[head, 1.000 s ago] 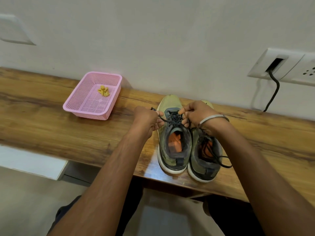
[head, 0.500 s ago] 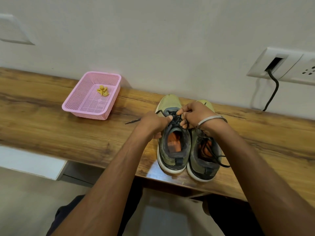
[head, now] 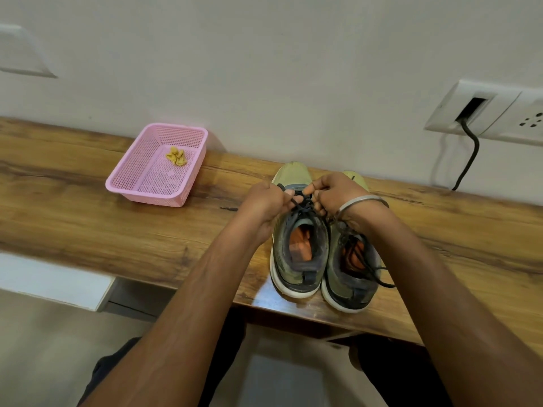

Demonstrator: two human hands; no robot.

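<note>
Head view: wooden bench (head: pixel 88 230) runs along the wall and carries all items. Two olive shoes stand side by side at its front edge, heels toward the person: laced shoe (head: pixel 296 277) and second shoe (head: pixel 352 295), touching. Pink mesh basket (head: pixel 117 183) sits well apart, near the wall, and contains one small yellow lump (head: pixel 176 156). Left hand (head: pixel 264 201) and right hand (head: pixel 338 192) are close together above the laced shoe, each pinching its dark lace (head: pixel 299 205). Wall socket (head: pixel 470 110) holds a black cable (head: pixel 470 160).
</note>
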